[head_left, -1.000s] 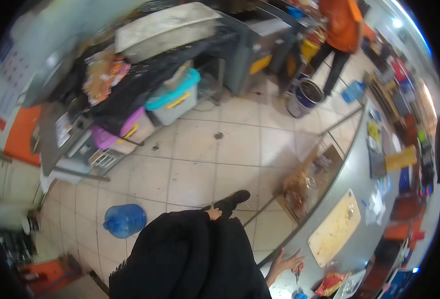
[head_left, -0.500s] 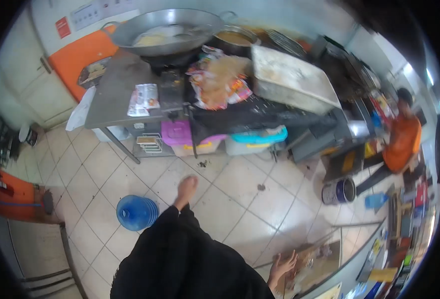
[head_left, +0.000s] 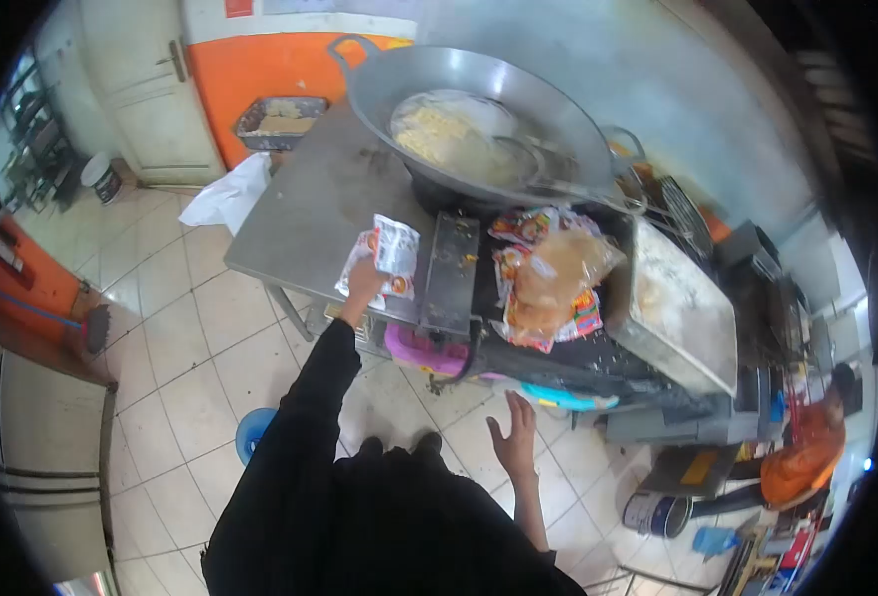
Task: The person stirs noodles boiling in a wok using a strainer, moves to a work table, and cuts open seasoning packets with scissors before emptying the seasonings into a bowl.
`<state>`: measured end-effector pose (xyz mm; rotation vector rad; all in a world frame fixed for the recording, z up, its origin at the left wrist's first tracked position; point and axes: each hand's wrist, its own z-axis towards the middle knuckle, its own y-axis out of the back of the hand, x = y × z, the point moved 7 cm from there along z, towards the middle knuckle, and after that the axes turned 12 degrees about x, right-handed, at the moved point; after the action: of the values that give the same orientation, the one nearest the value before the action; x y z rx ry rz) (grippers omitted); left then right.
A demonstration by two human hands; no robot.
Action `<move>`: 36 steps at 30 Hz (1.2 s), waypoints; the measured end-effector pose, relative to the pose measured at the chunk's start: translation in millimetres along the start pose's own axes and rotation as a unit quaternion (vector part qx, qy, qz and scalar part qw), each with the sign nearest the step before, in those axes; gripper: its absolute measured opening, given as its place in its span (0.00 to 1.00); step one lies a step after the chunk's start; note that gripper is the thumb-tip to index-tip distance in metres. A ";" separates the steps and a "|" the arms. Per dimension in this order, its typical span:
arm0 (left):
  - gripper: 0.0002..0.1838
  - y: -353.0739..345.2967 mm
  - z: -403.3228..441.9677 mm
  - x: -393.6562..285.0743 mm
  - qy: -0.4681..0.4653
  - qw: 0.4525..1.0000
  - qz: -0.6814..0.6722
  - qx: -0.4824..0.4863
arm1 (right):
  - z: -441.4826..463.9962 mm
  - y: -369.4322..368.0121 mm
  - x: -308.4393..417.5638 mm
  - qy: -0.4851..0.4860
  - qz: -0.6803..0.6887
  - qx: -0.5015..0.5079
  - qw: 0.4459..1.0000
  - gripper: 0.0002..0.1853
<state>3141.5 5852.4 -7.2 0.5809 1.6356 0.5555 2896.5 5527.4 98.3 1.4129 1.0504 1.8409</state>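
My left hand (head_left: 364, 285) is closed on a silver-and-white printed packet (head_left: 396, 245) at the front edge of the metal table (head_left: 324, 189). Another printed packet (head_left: 397, 285) lies flat beneath it. My right hand (head_left: 515, 437) holds nothing; its fingers are apart in front of the table edge. Behind the packets stands a big wok (head_left: 558, 109) with pale, noodle-like strips (head_left: 439, 134) in cloudy liquid, a long-handled skimmer resting in it. To the right are several colourful packets under a clear plastic bag (head_left: 558, 273).
A large white tray (head_left: 692, 328) sits at the table's right. Below are a purple lid (head_left: 424, 350) and a turquoise lid (head_left: 563, 399). A blue water jug (head_left: 250, 434) stands on the floor by my left arm. At right, a person in orange (head_left: 806, 452) bends near a bucket (head_left: 657, 514).
I have moved closer to the table. My left hand has reached forward and taken hold of a packet. My right hand has come up and forward. The person in orange is now bent over.
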 end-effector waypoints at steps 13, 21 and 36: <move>0.13 69.0 -128.7 -95.6 -0.067 0.984 -0.045 -0.158 | 235.5 42.7 116.8 0.340 0.148 0.063 0.927 0.22; 0.19 68.7 -177.6 -107.6 -0.103 0.938 -0.133 -0.303 | 225.7 43.5 163.1 0.506 0.092 0.127 0.848 0.10; 0.20 42.6 -202.8 -110.1 -0.085 0.933 -0.170 -0.307 | 208.7 39.1 164.8 0.470 0.028 0.073 0.879 0.10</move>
<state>2956.7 5806.1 129.8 -0.1156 1.2637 0.6924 3054.4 5691.7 240.9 0.5425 1.6196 2.6038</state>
